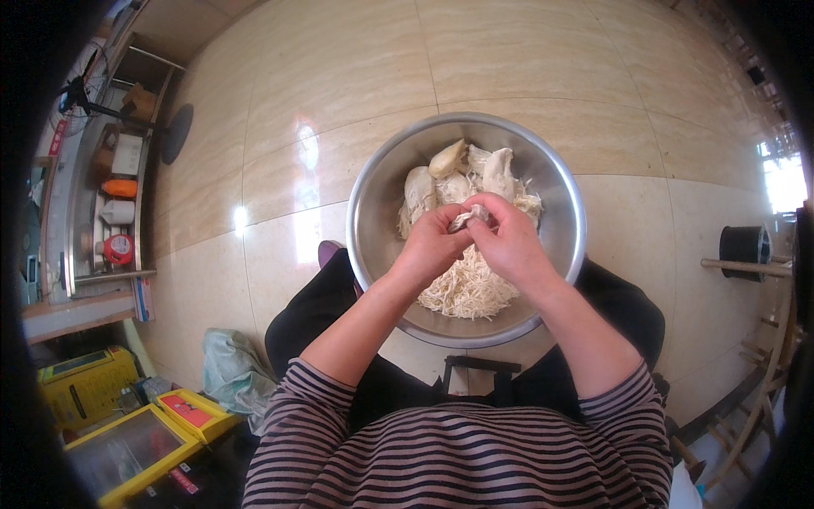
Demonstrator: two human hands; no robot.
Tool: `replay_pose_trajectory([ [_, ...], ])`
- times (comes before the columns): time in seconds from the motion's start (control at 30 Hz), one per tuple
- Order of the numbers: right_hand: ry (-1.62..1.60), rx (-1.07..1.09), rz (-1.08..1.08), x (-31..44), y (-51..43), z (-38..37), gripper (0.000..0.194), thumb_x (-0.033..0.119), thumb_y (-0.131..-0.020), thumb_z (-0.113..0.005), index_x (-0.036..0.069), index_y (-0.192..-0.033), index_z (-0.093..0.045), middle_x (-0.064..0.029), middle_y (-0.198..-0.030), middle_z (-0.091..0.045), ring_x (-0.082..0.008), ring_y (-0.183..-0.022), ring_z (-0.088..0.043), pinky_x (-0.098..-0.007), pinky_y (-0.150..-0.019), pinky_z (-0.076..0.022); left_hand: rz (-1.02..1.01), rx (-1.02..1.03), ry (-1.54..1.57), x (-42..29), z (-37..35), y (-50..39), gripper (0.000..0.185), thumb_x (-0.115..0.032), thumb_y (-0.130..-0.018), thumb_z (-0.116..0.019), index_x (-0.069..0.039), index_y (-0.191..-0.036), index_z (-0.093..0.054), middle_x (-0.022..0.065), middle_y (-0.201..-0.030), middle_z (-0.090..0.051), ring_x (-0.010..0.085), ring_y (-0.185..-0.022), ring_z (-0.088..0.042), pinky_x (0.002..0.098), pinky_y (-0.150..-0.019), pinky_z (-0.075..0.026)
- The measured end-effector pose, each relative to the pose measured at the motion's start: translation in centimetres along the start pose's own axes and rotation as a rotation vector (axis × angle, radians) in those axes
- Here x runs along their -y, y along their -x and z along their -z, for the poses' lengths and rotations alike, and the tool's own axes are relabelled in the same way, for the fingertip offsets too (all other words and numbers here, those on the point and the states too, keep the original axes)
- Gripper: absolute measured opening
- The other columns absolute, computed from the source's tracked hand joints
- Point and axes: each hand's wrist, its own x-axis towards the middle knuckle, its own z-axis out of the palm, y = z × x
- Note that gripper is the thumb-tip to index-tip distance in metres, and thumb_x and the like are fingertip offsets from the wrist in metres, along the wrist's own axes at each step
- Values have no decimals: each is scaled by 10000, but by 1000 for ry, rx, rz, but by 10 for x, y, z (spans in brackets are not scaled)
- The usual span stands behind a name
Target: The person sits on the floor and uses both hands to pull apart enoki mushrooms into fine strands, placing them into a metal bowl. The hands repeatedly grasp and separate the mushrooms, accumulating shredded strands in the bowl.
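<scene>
A large stainless steel bowl point(389, 162) sits between my knees. My left hand point(437, 240) and my right hand point(509, 237) meet over its middle, both pinching one small piece of cooked chicken meat point(469, 218) between thumbs and fingers. Beyond them in the bowl lie several larger pieces of cooked chicken breast point(498, 175), pale and whole or partly torn. Nearer to me, below my hands, is a heap of thin shredded chicken point(474, 289). The undersides of both hands and some of the meat behind them are hidden.
Tiled floor point(534, 57) surrounds the bowl. At the left stand a counter with containers, a fan point(79, 95) and yellow boxes point(89, 388), with a pale plastic sack point(232, 366) on the floor. At the right are a black cylindrical object point(741, 253) and wooden furniture parts point(779, 356).
</scene>
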Motion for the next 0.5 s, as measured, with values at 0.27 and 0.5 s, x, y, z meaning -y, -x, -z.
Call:
replay_pose_trajectory([
  [0.27, 13, 11, -25, 1, 0, 0, 201, 115, -825, -566, 63, -1017, -599, -165, -833, -635, -274, -701, -618, -356, -651, -480, 16, 0, -22, 1, 1, 0, 198, -98, -842, -651, -1, -1014, -636, -21, -763, -599, 29, -662, -498, 207, -573, -413],
  [0.5, 35, 7, -10, -2, -1, 0, 189, 114, -825, -563, 60, -1003, -597, -184, -882, -636, -342, -803, -623, -387, -708, -487, 36, -9, -27, -1, -1, 0, 214, -100, -840, -652, -1, -1028, -630, -20, -761, -600, 28, -653, -497, 205, -561, -409],
])
